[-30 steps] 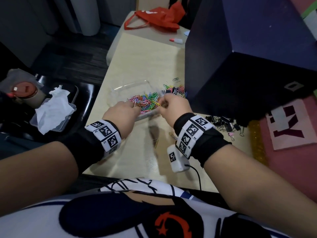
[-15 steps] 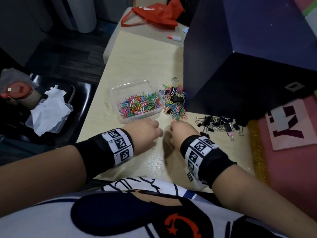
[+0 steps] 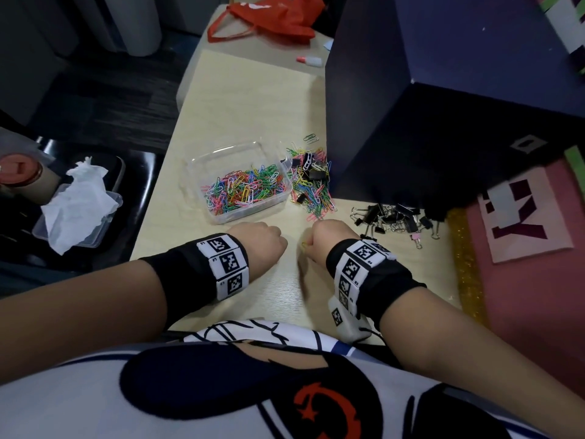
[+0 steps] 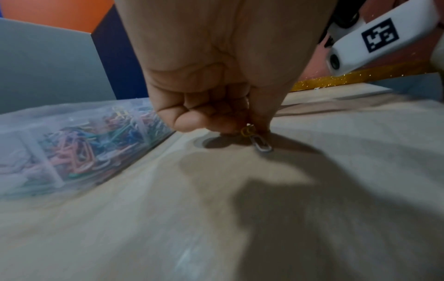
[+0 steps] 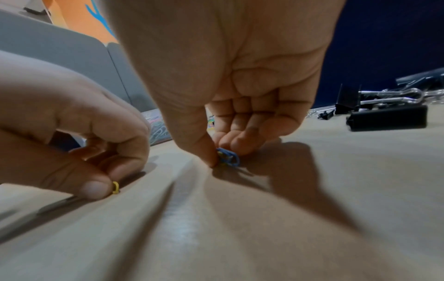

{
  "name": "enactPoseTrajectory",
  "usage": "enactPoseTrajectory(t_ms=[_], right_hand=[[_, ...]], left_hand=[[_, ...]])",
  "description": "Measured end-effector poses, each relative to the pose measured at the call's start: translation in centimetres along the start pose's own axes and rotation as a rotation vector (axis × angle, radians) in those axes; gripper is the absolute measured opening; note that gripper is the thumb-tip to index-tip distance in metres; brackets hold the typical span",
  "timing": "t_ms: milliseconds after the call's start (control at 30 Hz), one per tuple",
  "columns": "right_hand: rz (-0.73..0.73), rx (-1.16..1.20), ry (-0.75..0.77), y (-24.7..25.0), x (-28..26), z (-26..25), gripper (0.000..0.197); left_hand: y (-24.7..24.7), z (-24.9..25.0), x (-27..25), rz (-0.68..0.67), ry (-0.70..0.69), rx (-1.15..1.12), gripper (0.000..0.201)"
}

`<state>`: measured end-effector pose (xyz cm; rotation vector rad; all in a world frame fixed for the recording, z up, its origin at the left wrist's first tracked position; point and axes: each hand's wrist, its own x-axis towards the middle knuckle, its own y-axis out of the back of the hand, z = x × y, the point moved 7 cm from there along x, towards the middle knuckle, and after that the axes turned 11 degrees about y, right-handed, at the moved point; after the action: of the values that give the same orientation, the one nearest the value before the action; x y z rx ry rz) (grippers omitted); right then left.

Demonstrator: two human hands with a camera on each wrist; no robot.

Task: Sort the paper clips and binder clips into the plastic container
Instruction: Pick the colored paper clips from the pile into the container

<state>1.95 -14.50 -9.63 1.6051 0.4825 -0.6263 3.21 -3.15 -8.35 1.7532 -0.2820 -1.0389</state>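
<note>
A clear plastic container point(image 3: 196, 166) on the pale table holds a heap of coloured paper clips point(image 3: 243, 191). A mixed pile of paper clips and black binder clips point(image 3: 311, 182) lies just right of it. More black binder clips point(image 3: 392, 217) lie further right. Both hands are down on the table in front of the container. My left hand point(image 3: 262, 245) pinches a yellow paper clip point(image 4: 246, 131), with a silver clip point(image 4: 260, 145) hanging from it. My right hand point(image 3: 326, 239) pinches a blue paper clip point(image 5: 229, 157) against the tabletop.
A large dark blue box point(image 3: 443, 122) stands at the right, close behind the clip piles. A red bag point(image 3: 272, 17) and a small glue bottle point(image 3: 308, 60) lie at the far end. Left of the table a black chair point(image 3: 136, 191) holds a tub with tissue point(image 3: 76, 204).
Both hands have drawn back from the container toward me and come down on the table in front of it, where each now pinches loose clips.
</note>
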Motion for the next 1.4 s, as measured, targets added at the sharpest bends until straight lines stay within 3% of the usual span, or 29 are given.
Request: enactPoseTrajectory(t_ms=[100, 167, 267, 367, 433, 633, 733, 800, 1100, 1200, 1300, 1400], right_hand=[[0.004, -0.062, 0.046, 0.7, 0.4, -0.5, 0.025], [0.050, -0.026, 0.074, 2.0, 0.1, -1.0, 0.025], [0.251, 0.120, 0.110, 5.8, -0.5, -1.9, 0.015], [0.486, 0.311, 0.197, 9.9, -1.0, -3.6, 0.007], [0.563, 0.395, 0.227, 11.3, -0.9, -4.1, 0.013], [0.450, 0.215, 0.053, 8.6, 0.1, -1.1, 0.038], [0.301, 0.125, 0.086, 5.2, 0.2, -0.7, 0.059], [0.281, 0.126, 0.118, 3.9, -0.1, -0.9, 0.068], [0.395, 0.141, 0.207, 2.5, -2.0, -1.8, 0.035], [0.489, 0.207, 0.181, 3.8, -1.9, -0.8, 0.037], [0.357, 0.115, 0.255, 3.1, -1.3, -1.2, 0.052], [0.311, 0.069, 0.257, 2.1, -1.3, -1.3, 0.050]], left_hand=[[-0.1, -0.3, -0.3, 0.020, 0.002, -0.028, 0.021], [0.8, -1.3, -0.7, 0.115, 0.027, -0.086, 0.019], [3.0, -4.1, -1.4, 0.308, 0.095, -0.284, 0.020], [4.8, -7.6, -1.7, 0.409, 0.216, -0.498, 0.018], [5.4, -9.3, -1.8, 0.448, 0.295, -0.552, 0.015], [3.9, -9.5, -2.0, 0.391, 0.333, -0.456, 0.021], [2.9, -8.8, -1.5, 0.319, 0.335, -0.343, 0.017], [2.9, -9.1, -1.1, 0.312, 0.350, -0.327, 0.012], [3.6, -10.1, -0.8, 0.351, 0.408, -0.323, 0.014], [4.2, -7.4, -1.0, 0.363, 0.292, -0.322, 0.021], [3.8, -3.6, -0.8, 0.285, 0.111, -0.266, 0.033], [2.8, -1.7, -0.2, 0.242, 0.037, -0.181, 0.038]])
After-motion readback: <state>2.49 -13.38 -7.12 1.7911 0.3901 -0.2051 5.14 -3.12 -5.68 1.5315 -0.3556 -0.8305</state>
